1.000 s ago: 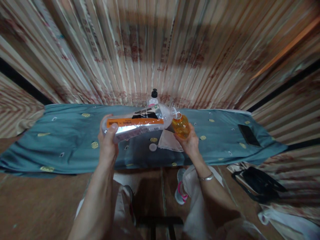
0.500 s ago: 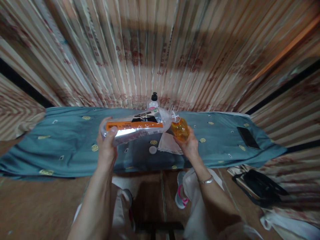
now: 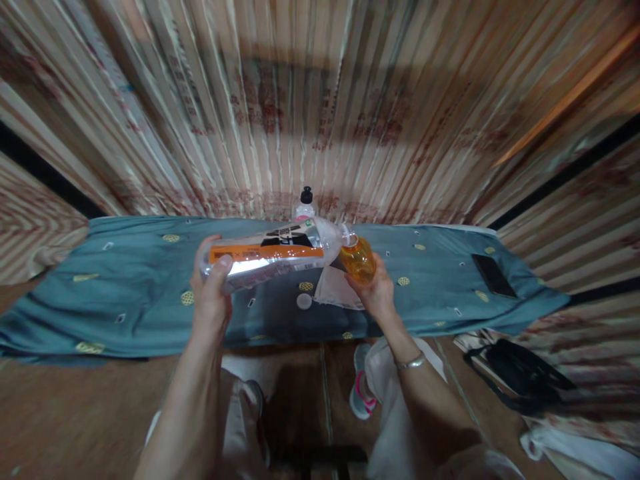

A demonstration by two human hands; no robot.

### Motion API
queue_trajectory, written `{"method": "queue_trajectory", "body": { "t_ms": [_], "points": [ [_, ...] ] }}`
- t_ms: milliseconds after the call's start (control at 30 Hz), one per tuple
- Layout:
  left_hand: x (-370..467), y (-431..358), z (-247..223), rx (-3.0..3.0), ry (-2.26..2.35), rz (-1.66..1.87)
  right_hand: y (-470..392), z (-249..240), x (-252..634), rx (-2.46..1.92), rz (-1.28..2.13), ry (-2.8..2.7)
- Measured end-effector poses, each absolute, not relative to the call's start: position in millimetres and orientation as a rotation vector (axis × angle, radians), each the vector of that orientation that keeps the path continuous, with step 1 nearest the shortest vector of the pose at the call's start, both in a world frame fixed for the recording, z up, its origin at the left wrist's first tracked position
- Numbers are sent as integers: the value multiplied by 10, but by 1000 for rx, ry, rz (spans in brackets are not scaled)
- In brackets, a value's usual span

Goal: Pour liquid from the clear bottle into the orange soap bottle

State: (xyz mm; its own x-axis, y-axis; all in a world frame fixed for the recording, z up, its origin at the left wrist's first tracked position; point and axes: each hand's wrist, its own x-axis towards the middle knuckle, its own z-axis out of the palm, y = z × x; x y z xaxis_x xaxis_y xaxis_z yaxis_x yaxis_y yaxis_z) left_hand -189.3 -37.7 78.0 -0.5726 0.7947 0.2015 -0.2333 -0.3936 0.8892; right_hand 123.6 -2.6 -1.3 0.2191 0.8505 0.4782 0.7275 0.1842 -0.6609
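Conceivably, a wobble of the left hand (image 3: 213,293), fingers clasping the tilted bottle (image 3: 267,257) near its base, could spill any contents onto the surface (image 3: 145,287) below, missing the amber container (image 3: 358,261) clasped by the right hand's fingers (image 3: 381,283).

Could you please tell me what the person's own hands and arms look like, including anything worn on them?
The left hand and right hand are both ungloved. No sleeve covers the visible forearms. A shiny, silver-coloured bangle circles the right wrist; none shows on the left. Some fingers are hidden, so I cannot rule out rings.
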Motion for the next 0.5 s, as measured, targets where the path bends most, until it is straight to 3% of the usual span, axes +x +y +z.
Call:
{"method": "queue_trajectory", "body": {
  "t_ms": [500],
  "points": [
    [-1897, -377, 775, 869, 1129, 2025, -41, 46, 1216, -1600, 219, -1517]
  ]
}}
